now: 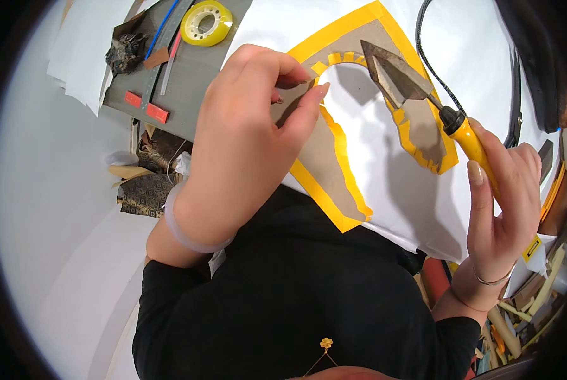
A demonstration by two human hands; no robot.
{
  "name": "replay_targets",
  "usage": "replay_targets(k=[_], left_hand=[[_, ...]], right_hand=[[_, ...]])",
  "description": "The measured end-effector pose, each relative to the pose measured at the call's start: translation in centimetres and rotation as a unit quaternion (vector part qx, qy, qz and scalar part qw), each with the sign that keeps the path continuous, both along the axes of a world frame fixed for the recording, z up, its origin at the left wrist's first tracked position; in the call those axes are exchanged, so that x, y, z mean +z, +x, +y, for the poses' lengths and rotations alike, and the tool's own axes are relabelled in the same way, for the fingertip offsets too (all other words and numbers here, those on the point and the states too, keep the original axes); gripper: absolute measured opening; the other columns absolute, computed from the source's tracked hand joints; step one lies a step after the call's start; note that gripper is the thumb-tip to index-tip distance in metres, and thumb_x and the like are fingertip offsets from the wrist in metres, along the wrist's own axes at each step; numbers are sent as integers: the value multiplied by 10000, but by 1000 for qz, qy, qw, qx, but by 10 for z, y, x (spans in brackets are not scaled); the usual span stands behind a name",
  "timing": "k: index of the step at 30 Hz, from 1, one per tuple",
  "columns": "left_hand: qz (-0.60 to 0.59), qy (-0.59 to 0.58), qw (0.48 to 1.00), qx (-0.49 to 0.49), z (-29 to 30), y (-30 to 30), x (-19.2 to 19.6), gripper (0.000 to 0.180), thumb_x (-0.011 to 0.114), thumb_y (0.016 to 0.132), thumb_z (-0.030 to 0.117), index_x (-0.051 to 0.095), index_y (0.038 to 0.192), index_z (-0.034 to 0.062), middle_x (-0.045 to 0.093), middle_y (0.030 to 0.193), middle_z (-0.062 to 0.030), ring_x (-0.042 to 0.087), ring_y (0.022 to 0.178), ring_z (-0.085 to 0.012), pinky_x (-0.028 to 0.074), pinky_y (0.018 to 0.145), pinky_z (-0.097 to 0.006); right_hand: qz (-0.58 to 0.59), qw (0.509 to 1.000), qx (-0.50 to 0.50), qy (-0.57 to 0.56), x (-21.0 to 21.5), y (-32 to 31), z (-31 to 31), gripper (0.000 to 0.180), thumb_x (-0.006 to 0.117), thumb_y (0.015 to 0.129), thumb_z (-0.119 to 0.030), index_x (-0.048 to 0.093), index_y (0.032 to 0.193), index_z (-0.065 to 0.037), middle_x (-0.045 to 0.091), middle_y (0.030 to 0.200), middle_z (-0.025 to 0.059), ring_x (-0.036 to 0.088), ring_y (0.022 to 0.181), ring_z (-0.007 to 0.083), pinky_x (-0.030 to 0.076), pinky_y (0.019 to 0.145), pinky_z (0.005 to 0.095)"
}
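Observation:
A grey arch-shaped piece (330, 150) with folded yellow edging lies on a white sheet (359, 133); notched yellow tabs run around its inner curve. At the left side of that curve, my left hand (248, 120) is closed, thumb and forefinger pinched at the yellow edge. My right hand (508, 183) grips the yellow handle of a small electric iron (397, 79), fingers wrapped around it. The iron's pointed, trowel-shaped metal head is over the right arm of the piece and hides part of it. Its dark cord (421, 47) runs up from the handle.
A roll of yellow tape (205, 23) sits on a grey board (220, 69) at the upper left, beside a metal ruler (160, 57), red blocks (157, 113) and dark scraps (126, 54). Patterned offcuts (145, 195) hang below. Mixed scraps (543, 285) crowd the right side.

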State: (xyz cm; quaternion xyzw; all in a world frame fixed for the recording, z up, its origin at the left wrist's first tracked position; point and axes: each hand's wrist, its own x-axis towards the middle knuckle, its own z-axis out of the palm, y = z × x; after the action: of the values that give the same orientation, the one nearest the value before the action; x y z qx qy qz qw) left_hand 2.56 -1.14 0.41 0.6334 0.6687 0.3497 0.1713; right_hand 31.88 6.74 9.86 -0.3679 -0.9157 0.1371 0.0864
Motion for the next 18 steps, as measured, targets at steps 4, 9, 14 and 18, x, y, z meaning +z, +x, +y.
replay_targets(k=[4, 9, 14, 18], left_hand=[[7, -32, 999, 2, 6, 1, 5, 160, 850, 957, -22, 712, 1036, -6, 702, 1071, -59, 617, 852, -150, 537, 780, -269], [-17, -61, 998, 19, 5, -1, 5, 110, 819, 980, -31, 720, 1025, -12, 718, 1078, -53, 608, 841, -126, 533, 773, -260], [-14, -68, 997, 22, 4, -2, 6, 91, 801, 995, -38, 724, 1039, -19, 725, 1093, -56, 617, 842, -114, 536, 768, -252], [-19, -51, 998, 23, 3, -1, 1, 91, 796, 995, -48, 726, 1045, -20, 727, 1100, -63, 621, 835, -114, 543, 771, -248]], right_hand=[[-18, 1000, 5, -11, -1, -2, 4, 329, 742, 1027, 22, 784, 1353, 39, 791, 1099, 137, 572, 876, 233, 449, 861, 364], [-29, 999, 11, -36, -2, -7, 6, 376, 752, 970, 46, 785, 1345, 38, 767, 1073, 135, 573, 882, 257, 449, 919, 399], [-28, 998, 37, -39, -6, -10, 10, 437, 779, 907, 52, 785, 1343, 38, 694, 971, 124, 564, 871, 273, 449, 945, 428], [-31, 997, 65, -30, -6, -12, 12, 476, 799, 870, 46, 786, 1346, 38, 660, 934, 112, 558, 859, 273, 450, 945, 438]])
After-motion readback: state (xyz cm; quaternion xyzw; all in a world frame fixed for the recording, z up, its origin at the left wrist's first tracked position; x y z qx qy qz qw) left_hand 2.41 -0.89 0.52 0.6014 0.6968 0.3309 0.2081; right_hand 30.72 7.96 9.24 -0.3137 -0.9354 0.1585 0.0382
